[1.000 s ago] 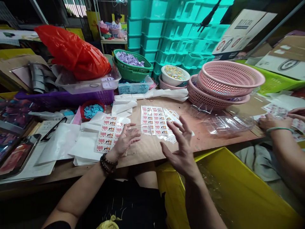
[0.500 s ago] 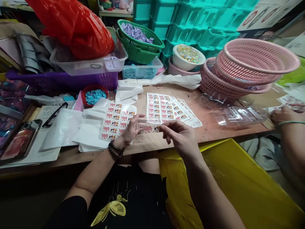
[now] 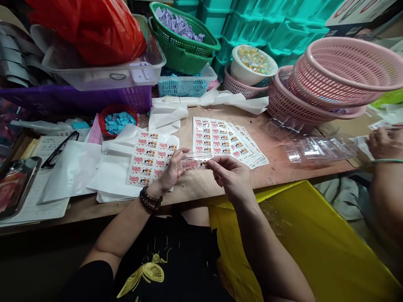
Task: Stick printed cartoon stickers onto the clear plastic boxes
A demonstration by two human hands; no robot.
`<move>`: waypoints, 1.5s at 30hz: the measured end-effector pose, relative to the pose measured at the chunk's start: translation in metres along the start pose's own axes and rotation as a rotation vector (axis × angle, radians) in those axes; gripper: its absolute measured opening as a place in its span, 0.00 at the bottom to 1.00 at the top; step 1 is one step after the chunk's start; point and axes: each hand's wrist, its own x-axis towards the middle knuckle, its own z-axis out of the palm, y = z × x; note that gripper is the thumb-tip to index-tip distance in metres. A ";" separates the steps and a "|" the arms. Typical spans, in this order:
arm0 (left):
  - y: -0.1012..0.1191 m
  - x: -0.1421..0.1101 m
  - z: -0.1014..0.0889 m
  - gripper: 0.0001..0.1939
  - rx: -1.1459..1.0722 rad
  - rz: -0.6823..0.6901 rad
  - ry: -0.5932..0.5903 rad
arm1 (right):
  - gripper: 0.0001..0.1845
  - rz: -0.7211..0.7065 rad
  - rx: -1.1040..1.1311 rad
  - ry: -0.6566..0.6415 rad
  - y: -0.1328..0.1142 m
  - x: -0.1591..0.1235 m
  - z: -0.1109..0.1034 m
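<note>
A small clear plastic box (image 3: 197, 156) is held level above the table edge, its left end between the thumb and fingers of my left hand (image 3: 170, 171). A sticker (image 3: 192, 165) with pink lettering and a cartoon cat lies along the near side of the box. My right hand (image 3: 231, 173) pinches the right end of the sticker, against the box's right end; the fingertips hide that corner. Beside my left hand is a sticker sheet (image 3: 138, 161) on white backing paper. Behind the box, more sticker sheets (image 3: 217, 136) lie fanned out.
Clear plastic boxes (image 3: 317, 150) lie at right, below stacked pink baskets (image 3: 315, 98). Another person's hand (image 3: 385, 142) is at the far right. A red bowl (image 3: 102, 125) of blue pieces, eyeglasses (image 3: 59, 149) and a phone (image 3: 20, 184) are at left. Yellow sheeting (image 3: 315, 235) hangs below the table.
My right fingers have shifted slightly left and up, closer against the box's right end. The sticker now sits higher, against the box side. The camera view has shifted slightly.
</note>
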 end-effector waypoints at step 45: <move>0.004 -0.039 -0.003 0.53 0.486 0.069 -0.158 | 0.38 0.017 -0.342 0.172 0.021 -0.037 -0.133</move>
